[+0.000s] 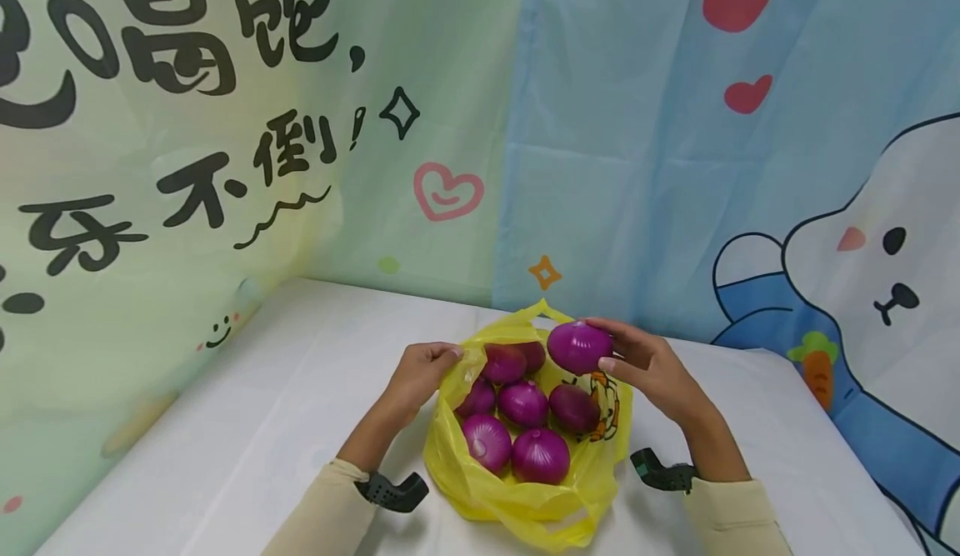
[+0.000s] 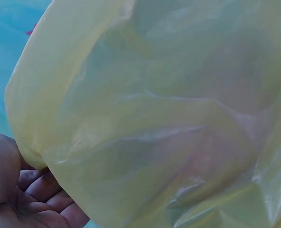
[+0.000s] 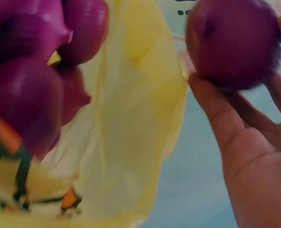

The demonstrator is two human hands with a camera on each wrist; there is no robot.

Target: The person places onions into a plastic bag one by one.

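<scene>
A yellow plastic bag [image 1: 480, 502] stands on the white table, its mouth spread wide. Several purple onions [image 1: 522, 403] lie inside it. At the bag's left rim my left hand [image 1: 424, 375] pinches the plastic between thumb and fingers; in the left wrist view the thin bag [image 2: 130, 142] fills most of the picture. My right hand [image 1: 660, 370] grips one red onion [image 1: 579, 348] above the bag's far right edge. The right wrist view shows this onion [image 3: 235, 42] between thumb and fingers, apart from the other onions [image 3: 26, 95] in the bag.
The white table [image 1: 300, 423] extends on both sides of the bag. Printed cloth backdrops [image 1: 615, 164] with hearts, writing and a cartoon bear rise behind and to the left. A dark wrist camera [image 1: 393, 492] sits on each wrist.
</scene>
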